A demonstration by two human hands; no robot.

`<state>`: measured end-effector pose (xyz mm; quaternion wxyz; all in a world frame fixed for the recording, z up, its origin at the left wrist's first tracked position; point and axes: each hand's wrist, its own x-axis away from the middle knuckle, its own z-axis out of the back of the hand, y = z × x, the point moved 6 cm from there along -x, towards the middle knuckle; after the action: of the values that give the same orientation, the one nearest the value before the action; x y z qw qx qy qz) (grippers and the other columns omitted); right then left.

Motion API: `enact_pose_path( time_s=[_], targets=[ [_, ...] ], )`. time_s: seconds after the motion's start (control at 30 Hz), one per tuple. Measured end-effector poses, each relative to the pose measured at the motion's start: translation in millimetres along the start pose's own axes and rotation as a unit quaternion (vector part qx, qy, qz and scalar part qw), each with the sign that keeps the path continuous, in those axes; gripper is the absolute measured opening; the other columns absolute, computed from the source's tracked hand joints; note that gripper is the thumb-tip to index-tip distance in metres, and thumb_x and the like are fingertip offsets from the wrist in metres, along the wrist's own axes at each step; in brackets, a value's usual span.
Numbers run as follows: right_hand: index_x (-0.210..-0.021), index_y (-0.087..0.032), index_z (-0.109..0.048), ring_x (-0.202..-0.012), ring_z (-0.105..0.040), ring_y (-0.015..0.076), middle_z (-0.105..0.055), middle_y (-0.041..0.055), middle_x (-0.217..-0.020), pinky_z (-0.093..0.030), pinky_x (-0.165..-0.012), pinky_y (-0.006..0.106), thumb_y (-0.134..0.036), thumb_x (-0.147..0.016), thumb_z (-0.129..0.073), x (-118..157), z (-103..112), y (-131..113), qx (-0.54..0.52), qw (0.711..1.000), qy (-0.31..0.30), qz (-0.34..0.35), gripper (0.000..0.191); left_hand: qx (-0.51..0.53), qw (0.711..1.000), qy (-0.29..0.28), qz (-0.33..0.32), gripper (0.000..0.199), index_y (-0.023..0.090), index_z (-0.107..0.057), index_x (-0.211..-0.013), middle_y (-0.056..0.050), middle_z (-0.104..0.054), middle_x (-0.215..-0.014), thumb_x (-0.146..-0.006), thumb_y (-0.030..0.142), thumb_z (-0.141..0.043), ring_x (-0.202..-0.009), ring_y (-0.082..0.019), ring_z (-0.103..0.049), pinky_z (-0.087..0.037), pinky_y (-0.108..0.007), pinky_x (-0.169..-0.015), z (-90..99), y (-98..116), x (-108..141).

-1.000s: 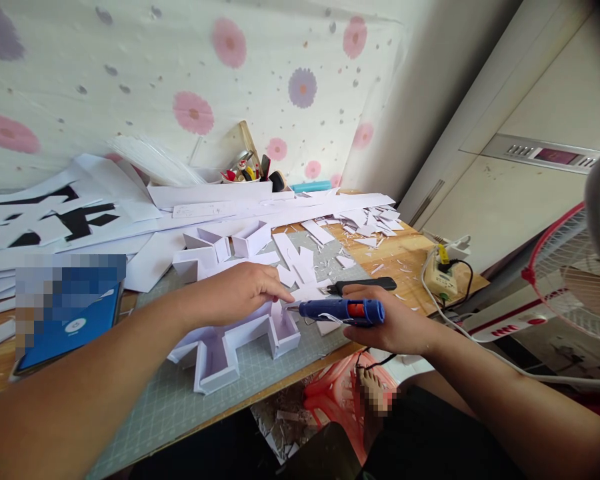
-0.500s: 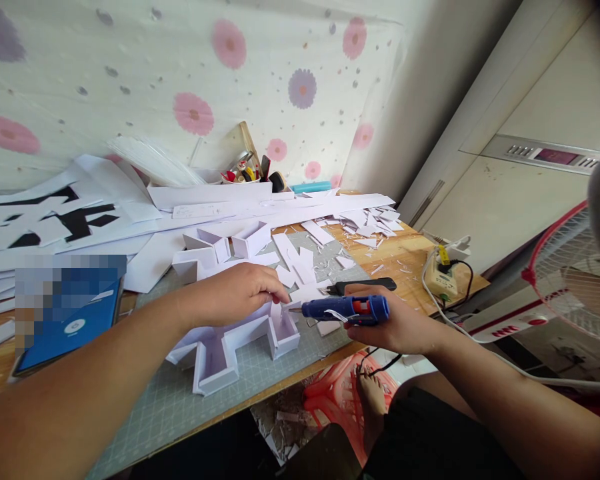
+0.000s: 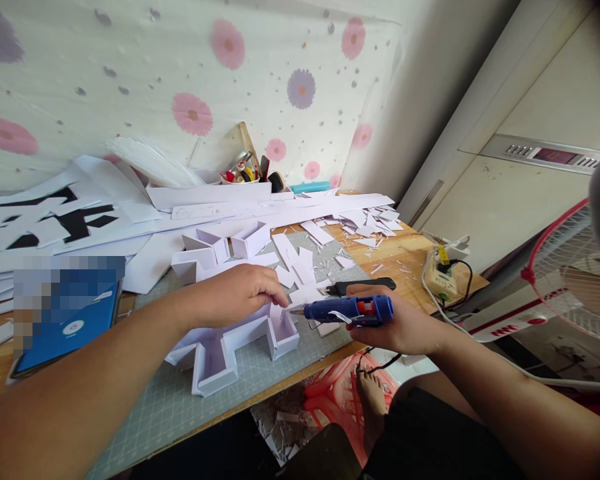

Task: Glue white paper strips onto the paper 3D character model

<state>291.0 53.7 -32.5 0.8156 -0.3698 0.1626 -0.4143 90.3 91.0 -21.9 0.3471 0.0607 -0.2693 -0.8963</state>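
Observation:
My right hand [image 3: 395,320] is wrapped round a blue hot glue gun [image 3: 347,311], its nozzle pointing left, close to the corner of a white walled board shape [image 3: 253,335]. This shape has upright strips along its outline and lies on a grey cutting mat [image 3: 265,383]. My left hand [image 3: 253,290] reaches over it from the left, fingers bent and pinched at the top of the wall near the nozzle. Just what the fingertips grip is partly hidden. Behind the glue gun lies a black utility knife [image 3: 363,287].
White board scraps [image 3: 367,223] litter the back right of the wooden table [image 3: 410,257]. A blue-screened tablet [image 3: 73,327] lies at left. Glue sticks [image 3: 155,162] and a tool cup [image 3: 243,175] stand behind. A power adapter [image 3: 443,277] with cables sits at the right edge.
The glue gun and my right hand have shifted slightly to the right, the nozzle a little farther from the wall's corner. My left hand stays nearly still.

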Motion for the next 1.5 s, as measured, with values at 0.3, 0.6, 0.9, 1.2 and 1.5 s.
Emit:
enact_pose_path(
  time_s=[0.3, 0.6, 0.9, 1.2, 1.5],
  targets=[
    [-0.075, -0.018, -0.053, -0.062, -0.049, 0.0137, -0.053, 0.0003, -0.075, -0.038, -0.057, 0.027, -0.020, -0.071, -0.062, 0.6, 1.1, 0.6, -0.016, 1.000, 0.000, 0.000, 0.009, -0.004, 1.000, 0.000, -0.008, 0.033, 0.023, -0.077, -0.095, -0.003, -0.072, -0.101, -0.088, 0.017, -0.046, -0.095, -0.015, -0.065, -0.048, -0.026, -0.089, -0.1, -0.3, -0.4],
    [-0.073, -0.019, -0.049, -0.062, -0.049, 0.0135, -0.053, -0.0006, -0.073, -0.039, -0.057, 0.027, -0.017, -0.068, -0.063, 0.6, 3.6, 2.2, -0.031, 0.999, 0.012, -0.005, 0.015, -0.007, 1.000, -0.006, 0.002, 0.032, 0.025, -0.076, -0.098, -0.002, -0.071, -0.101, -0.089, 0.018, -0.047, -0.095, -0.015, -0.065, -0.047, -0.026, -0.088, -0.1, -2.9, -0.3],
    [-0.080, -0.017, -0.058, -0.067, -0.060, 0.0161, -0.065, 0.0022, -0.076, -0.048, -0.063, 0.029, -0.020, -0.068, -0.067, 4.3, 17.6, 9.8, -0.105, 0.994, 0.040, -0.010, 0.016, -0.023, 0.999, -0.013, 0.018, 0.030, 0.027, -0.075, -0.097, -0.001, -0.071, -0.103, -0.089, 0.023, -0.046, -0.097, -0.016, -0.065, -0.048, -0.027, -0.089, 0.4, -7.5, -0.2],
    [-0.077, -0.015, -0.067, -0.063, -0.057, 0.0135, -0.066, 0.0034, -0.074, -0.046, -0.054, 0.024, -0.025, -0.059, -0.073, 24.2, 81.0, 69.2, -0.169, 0.944, 0.258, -0.119, 0.021, -0.028, 0.999, -0.019, 0.015, 0.031, 0.028, -0.073, -0.093, 0.001, -0.072, -0.100, -0.092, 0.026, -0.042, -0.094, -0.016, -0.064, -0.047, -0.024, -0.088, 2.8, -9.1, -1.4],
    [-0.074, -0.016, -0.061, -0.054, -0.055, 0.0139, -0.057, 0.0002, -0.059, -0.043, -0.050, 0.023, -0.026, -0.071, -0.071, 46.1, 127.5, 157.9, -0.006, 0.855, 0.425, -0.298, 0.014, 0.017, 0.997, 0.069, 0.028, 0.033, 0.030, -0.074, -0.077, 0.003, -0.073, -0.083, -0.086, 0.029, -0.042, -0.079, -0.015, -0.065, -0.047, -0.020, -0.078, 2.5, -7.9, -2.2]
  ],
)
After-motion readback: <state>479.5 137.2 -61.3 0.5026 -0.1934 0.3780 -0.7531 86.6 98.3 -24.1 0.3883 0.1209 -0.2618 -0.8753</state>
